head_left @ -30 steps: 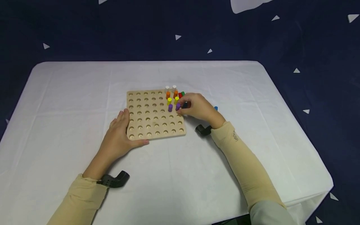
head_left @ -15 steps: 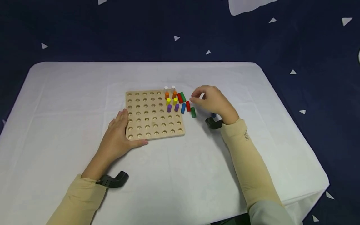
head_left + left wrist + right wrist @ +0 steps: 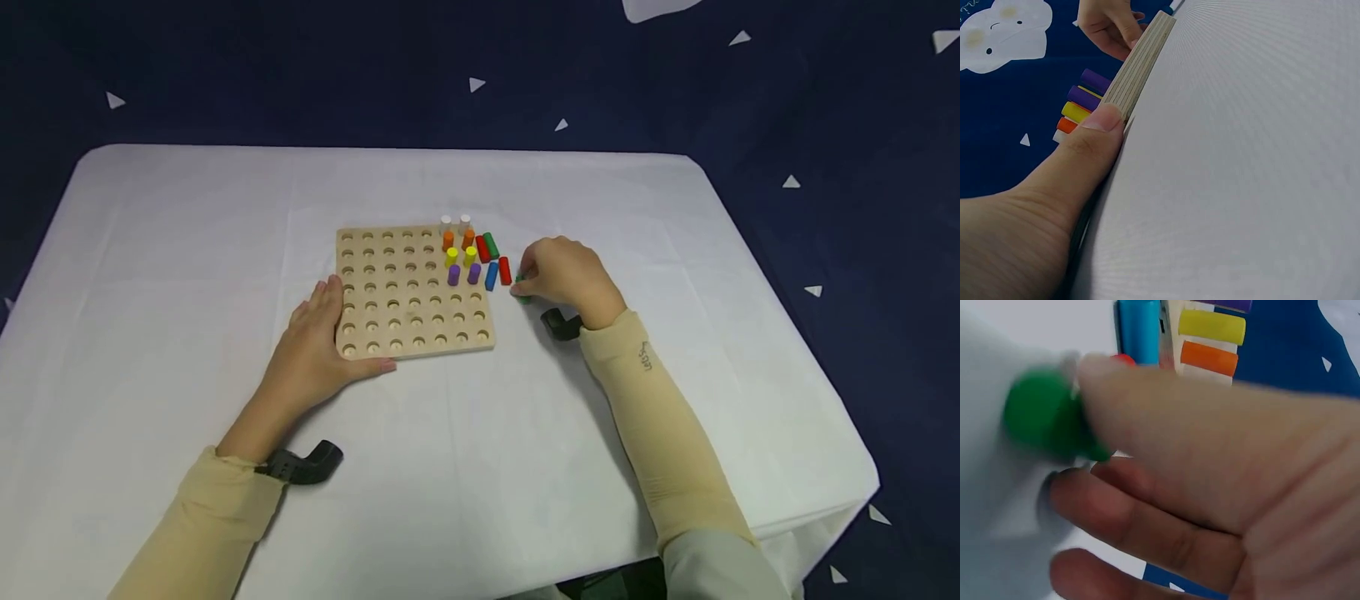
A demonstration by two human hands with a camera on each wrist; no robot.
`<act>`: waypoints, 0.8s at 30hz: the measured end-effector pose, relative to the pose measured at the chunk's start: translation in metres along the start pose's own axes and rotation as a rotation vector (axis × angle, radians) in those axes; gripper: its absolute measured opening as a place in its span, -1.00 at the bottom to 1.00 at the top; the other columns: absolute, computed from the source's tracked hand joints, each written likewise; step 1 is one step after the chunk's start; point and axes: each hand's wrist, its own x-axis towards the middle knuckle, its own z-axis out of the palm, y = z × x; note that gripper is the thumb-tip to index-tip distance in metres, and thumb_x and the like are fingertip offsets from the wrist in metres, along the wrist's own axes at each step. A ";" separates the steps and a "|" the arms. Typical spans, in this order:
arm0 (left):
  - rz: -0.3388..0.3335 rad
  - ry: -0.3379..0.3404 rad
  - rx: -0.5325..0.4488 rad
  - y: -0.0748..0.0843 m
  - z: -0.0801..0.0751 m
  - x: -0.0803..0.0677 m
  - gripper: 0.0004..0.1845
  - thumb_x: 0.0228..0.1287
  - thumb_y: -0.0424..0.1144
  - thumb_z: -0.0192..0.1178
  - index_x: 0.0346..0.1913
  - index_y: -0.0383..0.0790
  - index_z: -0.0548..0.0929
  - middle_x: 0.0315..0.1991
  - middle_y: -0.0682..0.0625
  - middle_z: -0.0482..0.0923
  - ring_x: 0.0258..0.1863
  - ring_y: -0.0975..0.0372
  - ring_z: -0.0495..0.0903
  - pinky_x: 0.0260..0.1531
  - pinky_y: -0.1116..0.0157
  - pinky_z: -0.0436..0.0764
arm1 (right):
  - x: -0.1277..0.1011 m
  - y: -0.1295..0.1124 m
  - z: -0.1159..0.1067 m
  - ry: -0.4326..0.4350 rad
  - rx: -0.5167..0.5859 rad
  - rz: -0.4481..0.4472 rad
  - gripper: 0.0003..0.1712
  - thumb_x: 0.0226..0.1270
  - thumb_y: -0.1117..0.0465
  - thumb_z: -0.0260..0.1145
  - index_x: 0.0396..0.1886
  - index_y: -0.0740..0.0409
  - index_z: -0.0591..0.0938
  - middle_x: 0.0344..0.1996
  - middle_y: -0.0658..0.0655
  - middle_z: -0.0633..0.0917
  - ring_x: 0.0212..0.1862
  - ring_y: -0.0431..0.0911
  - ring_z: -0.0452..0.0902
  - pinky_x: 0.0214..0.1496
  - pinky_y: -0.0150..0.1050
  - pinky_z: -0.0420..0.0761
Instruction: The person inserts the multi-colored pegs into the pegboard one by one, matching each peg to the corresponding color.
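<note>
Mid-frame, the left hand (image 3: 315, 350) lies flat, steadying the pegboard (image 3: 412, 292); the right hand (image 3: 562, 279) pinches a green peg (image 3: 1047, 419) off the worktop (image 3: 480, 433).

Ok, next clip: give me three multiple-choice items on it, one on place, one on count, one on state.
1. Where does the left hand rest?
A. on the board's near left corner
B. on the loose pegs
C. off the table

2. How many pegs stand in the board?
A. two
B. eight
C. twelve

3. What is the right hand doing?
A. lying flat
B. pinching a green peg
C. lifting the board

A: its thumb presses the board's edge.
B: two each of white, orange, yellow, purple.
B: the fingers close on the peg.
</note>
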 end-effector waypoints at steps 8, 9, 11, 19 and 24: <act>0.010 0.002 -0.001 0.002 -0.006 0.005 0.53 -0.24 0.34 0.53 0.57 -0.39 -0.21 0.58 -0.34 -0.16 0.60 -0.14 -0.16 0.57 -0.13 -0.12 | 0.002 -0.004 -0.006 -0.039 0.035 -0.012 -0.63 0.19 0.13 0.51 -0.03 0.18 0.72 -0.20 0.10 0.73 -0.15 -0.01 0.56 -0.03 -0.10 0.61; 0.010 0.002 0.000 0.002 -0.006 0.006 0.53 -0.24 0.34 0.53 0.57 -0.39 -0.21 0.58 -0.33 -0.16 0.60 -0.13 -0.17 0.57 -0.12 -0.13 | 0.002 -0.003 -0.007 -0.042 0.038 -0.026 -0.63 0.20 0.14 0.50 -0.03 0.18 0.72 -0.20 0.10 0.73 -0.16 -0.01 0.56 -0.03 -0.11 0.61; 0.011 0.003 0.002 0.002 -0.008 0.006 0.53 -0.24 0.35 0.52 0.57 -0.39 -0.21 0.58 -0.33 -0.17 0.60 -0.13 -0.17 0.57 -0.12 -0.13 | 0.002 -0.002 -0.009 -0.041 0.059 -0.059 -0.64 0.23 0.15 0.48 -0.01 0.19 0.72 -0.18 0.12 0.73 -0.16 -0.01 0.56 -0.02 -0.12 0.61; -0.004 0.002 -0.006 0.001 -0.006 0.005 0.54 -0.27 0.38 0.52 0.57 -0.37 -0.21 0.59 -0.31 -0.18 0.61 -0.11 -0.18 0.58 -0.10 -0.15 | -0.001 0.000 -0.014 0.088 0.319 -0.231 -0.75 0.28 0.12 0.44 -0.10 0.09 0.71 -0.24 0.07 0.72 -0.24 -0.04 0.60 -0.20 -0.20 0.58; -0.003 -0.002 -0.005 0.000 0.001 0.000 0.54 -0.27 0.37 0.52 0.57 -0.37 -0.19 0.59 -0.30 -0.17 0.60 -0.11 -0.16 0.57 -0.12 -0.12 | -0.012 -0.007 -0.008 0.126 0.517 -0.357 -0.81 0.22 0.18 0.48 -0.20 0.06 0.67 -0.30 0.03 0.72 -0.26 -0.09 0.67 -0.18 -0.20 0.62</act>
